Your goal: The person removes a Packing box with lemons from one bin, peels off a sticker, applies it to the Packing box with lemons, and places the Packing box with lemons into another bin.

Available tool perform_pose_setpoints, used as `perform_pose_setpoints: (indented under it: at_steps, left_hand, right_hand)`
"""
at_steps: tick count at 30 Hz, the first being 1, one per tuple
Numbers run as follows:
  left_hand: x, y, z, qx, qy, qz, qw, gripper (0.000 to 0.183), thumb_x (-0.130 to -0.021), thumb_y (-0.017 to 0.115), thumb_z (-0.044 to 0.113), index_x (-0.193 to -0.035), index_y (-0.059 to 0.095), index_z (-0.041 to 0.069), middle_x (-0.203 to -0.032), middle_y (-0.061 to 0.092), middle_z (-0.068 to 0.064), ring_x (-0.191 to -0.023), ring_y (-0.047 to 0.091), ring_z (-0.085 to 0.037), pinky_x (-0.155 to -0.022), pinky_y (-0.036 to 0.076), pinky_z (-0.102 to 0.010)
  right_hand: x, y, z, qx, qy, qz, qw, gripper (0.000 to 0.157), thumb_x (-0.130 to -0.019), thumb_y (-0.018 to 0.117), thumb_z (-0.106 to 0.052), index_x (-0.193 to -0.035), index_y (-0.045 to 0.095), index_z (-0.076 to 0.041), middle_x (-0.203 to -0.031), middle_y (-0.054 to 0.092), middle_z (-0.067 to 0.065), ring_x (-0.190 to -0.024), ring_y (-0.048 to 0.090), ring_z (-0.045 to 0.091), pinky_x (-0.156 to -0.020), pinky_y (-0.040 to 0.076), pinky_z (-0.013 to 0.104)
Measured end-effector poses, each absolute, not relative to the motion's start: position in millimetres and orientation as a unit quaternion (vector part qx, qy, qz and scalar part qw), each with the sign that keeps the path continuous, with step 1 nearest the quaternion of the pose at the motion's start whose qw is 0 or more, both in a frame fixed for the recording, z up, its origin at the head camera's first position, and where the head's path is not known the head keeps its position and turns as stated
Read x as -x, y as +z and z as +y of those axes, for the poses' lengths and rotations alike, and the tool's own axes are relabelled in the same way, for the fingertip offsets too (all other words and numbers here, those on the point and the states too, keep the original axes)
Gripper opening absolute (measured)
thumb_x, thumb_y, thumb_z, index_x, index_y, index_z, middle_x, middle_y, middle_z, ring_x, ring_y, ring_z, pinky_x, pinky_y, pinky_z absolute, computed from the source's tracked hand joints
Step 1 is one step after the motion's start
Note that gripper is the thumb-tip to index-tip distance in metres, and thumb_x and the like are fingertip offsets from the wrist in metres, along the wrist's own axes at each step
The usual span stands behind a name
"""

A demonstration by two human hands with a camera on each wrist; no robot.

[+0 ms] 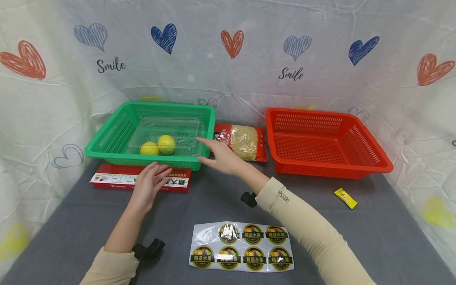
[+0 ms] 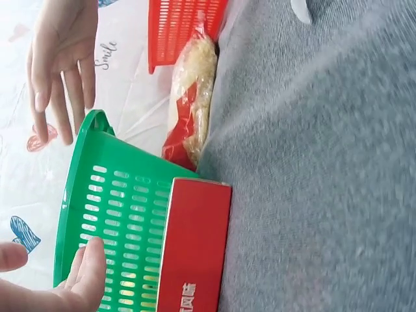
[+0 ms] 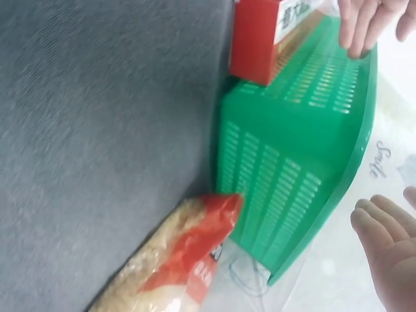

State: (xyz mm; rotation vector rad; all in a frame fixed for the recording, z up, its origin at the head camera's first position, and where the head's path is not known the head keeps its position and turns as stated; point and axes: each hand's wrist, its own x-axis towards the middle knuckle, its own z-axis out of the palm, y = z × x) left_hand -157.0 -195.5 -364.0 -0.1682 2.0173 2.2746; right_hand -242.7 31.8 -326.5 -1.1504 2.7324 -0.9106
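My left hand (image 1: 145,189) hovers just in front of the green basket (image 1: 114,157), its fingers loosely extended. My right hand (image 1: 223,159) reaches to the right end of the same basket, thumb and fingers spread apart. Neither hand holds anything. Inside the basket is a clear plastic container (image 1: 185,126) with two round yellow fruits (image 1: 166,144), which look like lemons. In the right wrist view, the fingers (image 3: 383,224) of the right hand stand beside the green rim. Below the left hand lies a long red box (image 1: 117,181) with a white label, along the basket's front.
A red and clear bag of pale dry food (image 1: 244,142) lies between the green basket and a red basket (image 1: 327,169). Near the front lies a sheet of round black fruit stickers (image 1: 242,249). A small yellow packet (image 1: 345,198) is on the grey cloth at right.
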Motion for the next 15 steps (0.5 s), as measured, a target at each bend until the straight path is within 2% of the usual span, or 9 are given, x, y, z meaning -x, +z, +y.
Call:
perform_pose_setpoints:
  at_steps: [10, 15]
  left_hand:
    - [160.9, -360.9, -189.2, 0.093, 0.812, 0.576, 0.029, 0.060, -0.101, 0.030, 0.024, -0.146, -0.005, 0.005, -0.146, 0.019, -0.016, -0.131, 0.031, -0.026, -0.101, 0.033, -0.030]
    - [169.0, -358.7, -180.3, 0.134, 0.850, 0.508, -0.020, 0.059, -0.100, 0.032, 0.020, -0.145, -0.005, 0.008, -0.132, 0.025, -0.011, -0.128, 0.033, -0.026, -0.100, 0.035, -0.029]
  right_hand:
    - [241.2, -324.1, 17.6, 0.370, -0.302, 0.878, 0.030, 0.059, -0.091, 0.057, -0.031, -0.142, 0.033, -0.013, -0.143, 0.037, 0.003, -0.130, 0.034, 0.015, -0.103, 0.032, 0.032]
    - [245.2, -325.8, 12.1, 0.364, -0.308, 0.878, 0.041, 0.059, -0.092, 0.055, -0.032, -0.142, 0.032, -0.013, -0.143, 0.036, 0.003, -0.127, 0.038, 0.018, -0.101, 0.035, 0.033]
